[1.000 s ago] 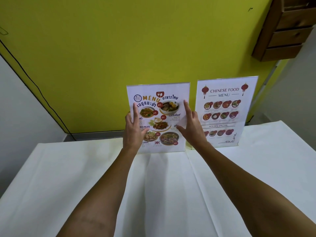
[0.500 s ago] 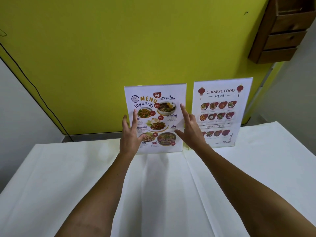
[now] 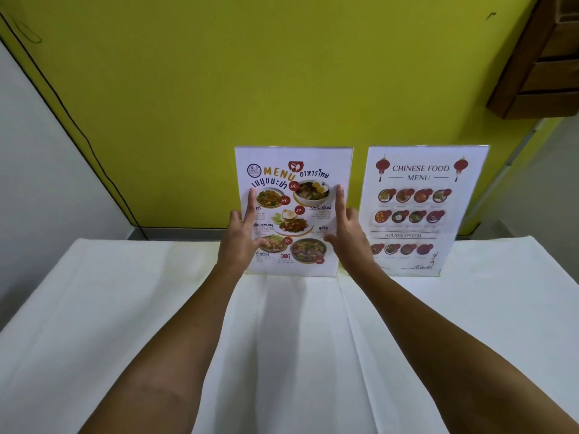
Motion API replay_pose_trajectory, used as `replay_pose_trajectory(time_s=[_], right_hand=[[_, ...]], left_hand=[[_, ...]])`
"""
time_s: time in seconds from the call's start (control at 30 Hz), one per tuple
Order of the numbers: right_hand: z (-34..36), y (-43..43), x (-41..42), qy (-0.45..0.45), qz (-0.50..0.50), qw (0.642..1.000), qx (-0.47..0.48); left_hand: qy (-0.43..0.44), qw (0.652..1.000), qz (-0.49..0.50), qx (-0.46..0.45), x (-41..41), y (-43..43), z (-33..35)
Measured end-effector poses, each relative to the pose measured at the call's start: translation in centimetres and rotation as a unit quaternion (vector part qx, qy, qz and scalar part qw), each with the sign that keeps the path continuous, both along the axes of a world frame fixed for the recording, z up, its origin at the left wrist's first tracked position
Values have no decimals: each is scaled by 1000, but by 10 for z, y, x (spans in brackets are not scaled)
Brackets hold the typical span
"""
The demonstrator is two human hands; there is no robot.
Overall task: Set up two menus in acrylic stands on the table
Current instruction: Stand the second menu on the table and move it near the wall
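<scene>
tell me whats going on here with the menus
A person is setting out two menus in clear stands along the far edge of a white-clothed table. The Chinese food menu stands alone on the right. The left hand and right hand, fingers spread, are at the Thai menu, which stands upright beside it.

Table (image 3: 125,324) under creased white cloth; Thai menu stand (image 3: 294,170) and Chinese menu stand (image 3: 423,183) upright at frame centre, side by side
</scene>
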State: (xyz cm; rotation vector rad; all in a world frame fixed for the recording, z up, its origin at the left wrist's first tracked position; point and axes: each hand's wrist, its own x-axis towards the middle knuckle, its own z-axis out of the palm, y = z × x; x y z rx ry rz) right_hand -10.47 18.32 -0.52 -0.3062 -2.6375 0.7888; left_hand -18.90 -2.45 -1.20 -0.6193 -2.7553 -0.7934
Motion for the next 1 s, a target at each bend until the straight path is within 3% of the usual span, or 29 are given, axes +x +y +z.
replay_pose_trajectory(time_s=[0.43, 1.0], right_hand=[[27, -41, -16, 7, 62, 998, 19], [22, -310, -110, 20, 95, 995, -26]], left_hand=[[10, 999, 50, -4, -3, -54, 17], [-14, 997, 68, -42, -86, -324, 44]])
